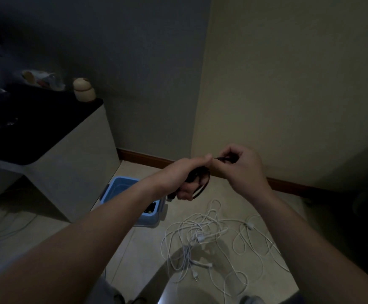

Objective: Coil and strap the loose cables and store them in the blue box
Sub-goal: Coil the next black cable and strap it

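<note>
The black cable (202,184) is thin and dark, gathered into a small loose coil held in the air above the floor (134,249), with one short end and its plug hanging below the fist. The white cables (211,235) lie in a wide tangled heap of loops on the floor tiles, just right of the blue box (118,188), several small plugs showing among the strands. The box is pale blue, open-topped, and stands on the floor beside the foot of the light table (69,154) with the dark top. The left hand (184,177) reaches in from the lower left, its fingers closed round the coil and the thumb laid along the top. The right hand (242,170) comes from the lower right, fingers bent, pinching the strand that runs out of the coil next to the left thumb tip. The left forearm covers the middle of the box; something dark lies in its near corner, too dim to identify. The room is dim, and things on the table top are blurred.
</note>
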{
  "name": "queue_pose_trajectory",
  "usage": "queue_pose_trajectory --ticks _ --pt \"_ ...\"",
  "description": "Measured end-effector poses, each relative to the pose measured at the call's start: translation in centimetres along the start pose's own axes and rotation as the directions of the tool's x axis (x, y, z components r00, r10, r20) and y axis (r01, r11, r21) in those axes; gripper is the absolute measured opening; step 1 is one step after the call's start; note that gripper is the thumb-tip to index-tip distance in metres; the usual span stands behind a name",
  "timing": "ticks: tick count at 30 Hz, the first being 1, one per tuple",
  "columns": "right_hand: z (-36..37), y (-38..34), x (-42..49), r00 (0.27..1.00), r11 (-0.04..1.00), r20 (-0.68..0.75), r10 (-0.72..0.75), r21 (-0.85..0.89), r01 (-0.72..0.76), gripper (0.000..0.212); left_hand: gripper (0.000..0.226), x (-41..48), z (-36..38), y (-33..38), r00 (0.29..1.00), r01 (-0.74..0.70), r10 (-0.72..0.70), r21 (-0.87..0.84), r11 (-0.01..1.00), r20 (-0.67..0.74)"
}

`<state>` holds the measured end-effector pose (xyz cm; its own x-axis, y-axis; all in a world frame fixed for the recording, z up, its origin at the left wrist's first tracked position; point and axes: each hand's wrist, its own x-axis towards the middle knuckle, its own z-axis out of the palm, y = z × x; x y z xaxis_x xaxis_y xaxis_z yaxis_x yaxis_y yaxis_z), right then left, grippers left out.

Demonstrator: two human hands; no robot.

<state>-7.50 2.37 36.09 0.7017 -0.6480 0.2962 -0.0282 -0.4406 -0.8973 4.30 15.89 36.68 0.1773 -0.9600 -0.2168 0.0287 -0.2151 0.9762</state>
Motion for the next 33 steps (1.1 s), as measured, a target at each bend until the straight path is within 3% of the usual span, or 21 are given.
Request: queue_pose_trajectory --ticks 5,9,12,15,24,29,33 --pt "0.4 0.2 -0.3 0.996 0.991 0.087 -0.018 0.132 0.006 0.027 0.055 -0.2 -0.1 0.4 0.997 0.012 -0.001 -0.133 0.991 0.077" --pt "1.8 -0.4 -1.1 0.988 0.944 0.128 0.083 0.307 -0.119 0.019 0.053 -0.2 0.0 0.5 0.995 0.035 -0.008 -0.279 0.96 0.097" --pt "3.2 -1.0 -1.4 0.977 0.885 0.133 0.165 0.417 -0.206 0.03 0.051 -0.2 0.1 0.6 0.997 0.045 -0.017 -0.365 0.93 0.081" --pt "4.4 -1.5 -1.9 0.967 0.888 0.086 0.239 0.385 -0.253 0.049 0.053 -0.3 0.1 0.4 0.998 0.05 -0.029 -0.404 0.913 0.057" --pt "6.1 -1.7 -2.8 0.924 0.852 0.047 0.378 0.373 -0.368 0.048 0.056 -0.3 0.2 -0.1 0.999 0.048 -0.041 -0.475 0.879 0.027" --pt "6.7 -1.1 -3.3 0.934 0.886 -0.019 0.357 0.323 -0.332 0.053 0.051 -0.2 0.0 -0.3 1.0 0.022 -0.024 -0.553 0.833 0.005" --pt "6.9 -0.7 -3.0 0.946 0.945 -0.11 0.304 0.162 -0.285 0.051 0.049 -0.2 0.5 -0.4 0.998 -0.027 -0.018 -0.609 0.793 -0.068"
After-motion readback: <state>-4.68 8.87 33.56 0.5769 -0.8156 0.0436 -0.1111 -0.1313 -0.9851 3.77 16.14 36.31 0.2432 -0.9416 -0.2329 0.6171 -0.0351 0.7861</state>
